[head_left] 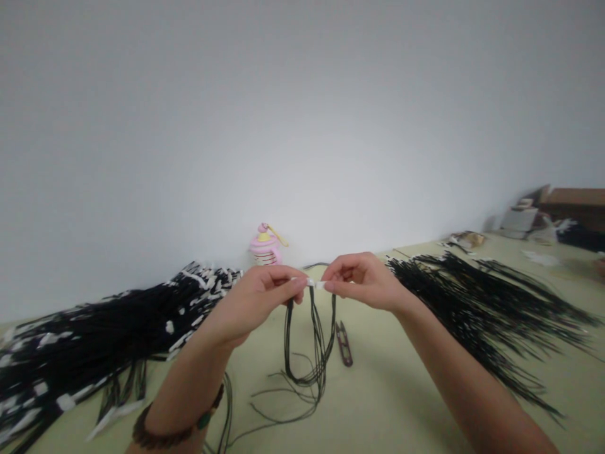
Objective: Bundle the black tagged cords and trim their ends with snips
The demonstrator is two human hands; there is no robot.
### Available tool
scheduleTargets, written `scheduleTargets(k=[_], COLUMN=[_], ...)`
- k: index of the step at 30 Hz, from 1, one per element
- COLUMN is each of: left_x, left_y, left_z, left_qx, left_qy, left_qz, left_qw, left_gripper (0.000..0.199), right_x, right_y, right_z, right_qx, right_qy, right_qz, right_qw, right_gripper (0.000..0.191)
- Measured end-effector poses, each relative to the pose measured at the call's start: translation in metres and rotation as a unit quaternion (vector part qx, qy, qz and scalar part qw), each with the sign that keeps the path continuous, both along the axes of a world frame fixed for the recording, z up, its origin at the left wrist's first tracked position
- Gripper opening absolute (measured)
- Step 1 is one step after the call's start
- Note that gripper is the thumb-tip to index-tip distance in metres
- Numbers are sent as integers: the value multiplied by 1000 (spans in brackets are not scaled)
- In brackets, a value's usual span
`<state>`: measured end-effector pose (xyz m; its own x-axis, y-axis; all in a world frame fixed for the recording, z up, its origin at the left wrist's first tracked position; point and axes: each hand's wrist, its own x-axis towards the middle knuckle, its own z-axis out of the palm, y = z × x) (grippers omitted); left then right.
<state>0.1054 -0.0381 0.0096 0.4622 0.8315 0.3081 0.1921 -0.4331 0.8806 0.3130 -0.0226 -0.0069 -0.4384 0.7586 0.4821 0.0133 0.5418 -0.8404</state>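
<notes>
My left hand (pixel 271 293) is pinched on one side of a small white strip (pixel 311 283), with thumb and index finger closed. Facing it, my right hand (pixel 362 280) grips the strip's other end between thumb and fingertips. Thin black cords (pixel 314 315) hang from between the hands in loops, and their loose ends trail onto the table. Whether the strip is tape or a tag cannot be made out. Just right of the cords lies a pair of thread snips (pixel 345 344), points away from me.
A large heap of black cords with white ends (pixel 127 321) covers the left side. More black cords (pixel 472 302) spread over the table (pixel 378 391) on the right. A pink container (pixel 265 247) stands by the wall. Brown boxes (pixel 574 197) sit far right.
</notes>
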Motion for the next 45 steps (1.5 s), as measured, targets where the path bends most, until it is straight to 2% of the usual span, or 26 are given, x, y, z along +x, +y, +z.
scheduleTargets(k=[9,18,27,32,39,41,45], left_x=[-3,0,2,4,5,5,-1], left_y=[4,6,10,11,14,14,14], left_z=[-2,-4,-11,-11,-13,-12,-8], left_qx=[-70,-108,-92,-40,19,33,60], left_qy=[-31,-83,-29,16,69,64,25], left_qz=[-48,-43,-40,-11,57,79,132], left_qw=[996,990,995,999,996,994,989], left_gripper=[22,19,19,23,22,23,27], right_x=[0,0,-3,-8,-11,-10,-7], right_y=[1,2,4,7,11,11,9], right_z=[0,-1,-3,-7,-12,-11,-7], right_qx=[2,19,-1,-33,-34,-19,26], right_qy=[4,-13,-13,-3,15,24,79], right_qz=[0,-17,-15,5,-8,-21,-88], right_qw=[1000,1000,1000,999,999,999,993], right_gripper=[19,19,19,25,32,32,28])
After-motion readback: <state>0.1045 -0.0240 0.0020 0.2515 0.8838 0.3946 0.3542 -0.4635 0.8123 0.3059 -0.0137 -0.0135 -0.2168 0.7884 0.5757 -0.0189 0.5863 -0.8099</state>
